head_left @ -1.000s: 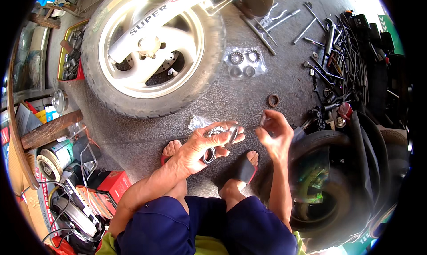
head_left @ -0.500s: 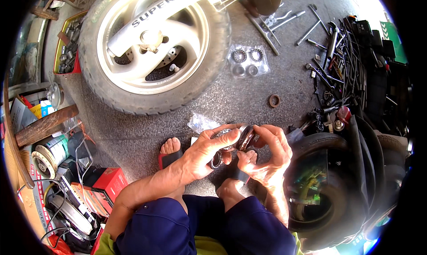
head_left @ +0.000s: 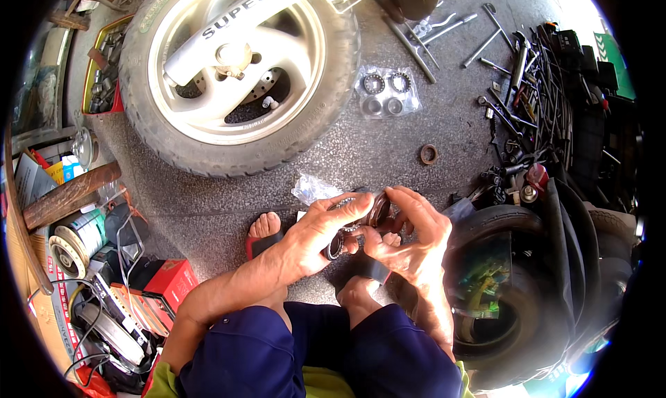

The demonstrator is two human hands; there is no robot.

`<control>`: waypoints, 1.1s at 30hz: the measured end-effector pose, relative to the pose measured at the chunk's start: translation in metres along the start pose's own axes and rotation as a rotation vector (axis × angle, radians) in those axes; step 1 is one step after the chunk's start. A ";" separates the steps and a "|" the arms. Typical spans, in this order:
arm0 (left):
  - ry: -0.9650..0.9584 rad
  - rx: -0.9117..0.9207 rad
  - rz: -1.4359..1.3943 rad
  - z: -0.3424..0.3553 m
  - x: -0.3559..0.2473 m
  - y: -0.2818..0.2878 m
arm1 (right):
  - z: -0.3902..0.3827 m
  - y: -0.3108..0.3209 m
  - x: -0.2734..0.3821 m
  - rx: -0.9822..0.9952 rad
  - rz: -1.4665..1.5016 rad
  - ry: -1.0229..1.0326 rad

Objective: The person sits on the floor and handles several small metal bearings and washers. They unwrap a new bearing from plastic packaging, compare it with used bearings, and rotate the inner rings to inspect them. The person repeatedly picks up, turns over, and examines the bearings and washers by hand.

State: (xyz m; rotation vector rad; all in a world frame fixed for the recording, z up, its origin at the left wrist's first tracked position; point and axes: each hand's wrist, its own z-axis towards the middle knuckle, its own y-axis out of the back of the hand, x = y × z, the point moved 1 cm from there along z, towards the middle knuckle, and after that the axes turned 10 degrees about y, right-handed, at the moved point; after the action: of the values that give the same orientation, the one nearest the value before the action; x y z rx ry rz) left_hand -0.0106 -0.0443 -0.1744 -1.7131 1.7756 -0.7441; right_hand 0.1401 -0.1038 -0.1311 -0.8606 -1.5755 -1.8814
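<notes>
Pinching a dark metal ring just below frame centre, the right hand meets the left hand, whose fingers clasp a bearing ring; both rings seem rigid, light, perhaps greasy (blur hides it), best held by their rims.

Capitals mark the silver tube — dark, then red.

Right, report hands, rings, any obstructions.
Left hand gripping metal rings. Right hand on brownish ring between hands. Plastic bag beyond, not in the way.
</notes>
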 end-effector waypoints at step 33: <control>0.000 0.168 0.064 -0.013 -0.009 -0.010 | 0.006 0.027 0.007 -0.039 0.167 0.008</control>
State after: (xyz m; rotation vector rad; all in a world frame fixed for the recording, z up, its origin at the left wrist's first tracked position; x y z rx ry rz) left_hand -0.0124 -0.0354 -0.1581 -1.5396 1.7080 -0.8405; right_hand 0.1564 -0.1030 -0.1078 -0.9689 -1.4199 -1.7998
